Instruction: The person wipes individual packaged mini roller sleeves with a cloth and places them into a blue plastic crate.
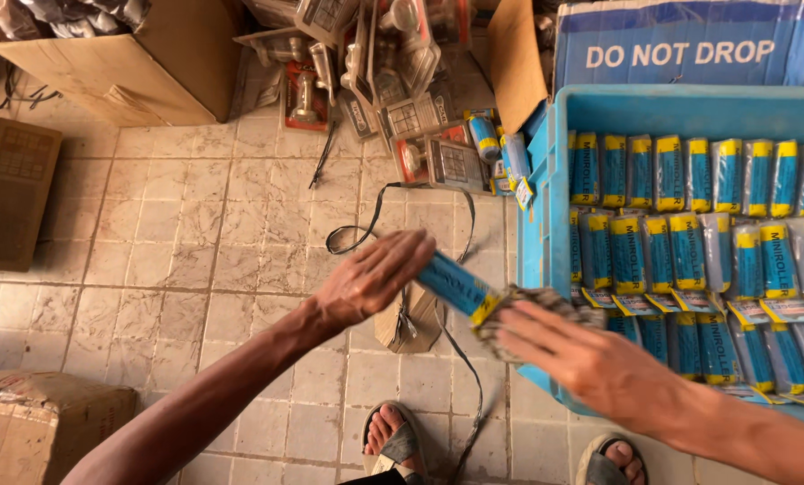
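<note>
- Left hand (366, 280), frame centre: fingers closed on the blue end of a slim blue-and-yellow plastic-wrapped roller pack (460, 289).
- Pack: tilted, blue wrap, yellow band, grey fuzzy sleeve at its lower-right end; held over the tiled floor, just left of the crate.
- Right hand (599, 364), lower right: flat, fingers extended, lying on the grey end; grip unclear.
- Light-blue plastic crate (545, 224), right: rows of matching packs.
- Brown cardboard box (141, 63), upper left.

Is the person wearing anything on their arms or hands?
No. Both forearms are bare, with no sleeves in view. The left hand and the right hand have no gloves, and no rings, watch or bracelets show. The arms look lean.
</note>
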